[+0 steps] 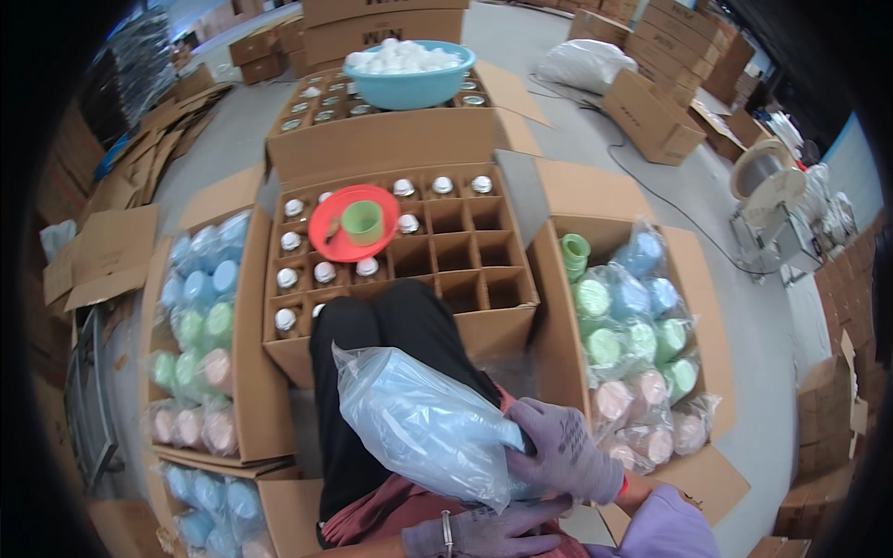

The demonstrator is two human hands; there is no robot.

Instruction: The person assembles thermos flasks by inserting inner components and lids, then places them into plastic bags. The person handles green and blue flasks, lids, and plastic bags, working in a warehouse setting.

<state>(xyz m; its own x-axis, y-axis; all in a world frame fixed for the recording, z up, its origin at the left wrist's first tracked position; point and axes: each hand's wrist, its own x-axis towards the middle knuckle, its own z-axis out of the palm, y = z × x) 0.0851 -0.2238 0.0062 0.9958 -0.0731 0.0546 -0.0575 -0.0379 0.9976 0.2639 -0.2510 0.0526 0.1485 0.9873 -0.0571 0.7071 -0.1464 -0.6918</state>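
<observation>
Across my lap lies a clear plastic bag of light blue cups [419, 423], tilted with its near end toward the lower right. My right hand [567, 451], in a grey-purple glove, is closed on that end, thumb and fingers on the plastic. Below it, my left hand [498, 532], also gloved, rests flat on my lap with its fingers stretched to the right beside the bag. In front of my knees, a divided carton [400, 349] holds bottles with silvery-white caps [286, 278]; several cells at its right are vacant. A red plate [326, 216] bearing a green cup [363, 223] sits on the bottles.
Open cartons of bagged blue, green and pink cups flank me, one on the right [712, 353] and one on the left [251, 372]. Behind the divided carton, a blue basin [409, 90] of white pieces stands on another carton. A cable [642, 186] crosses the floor.
</observation>
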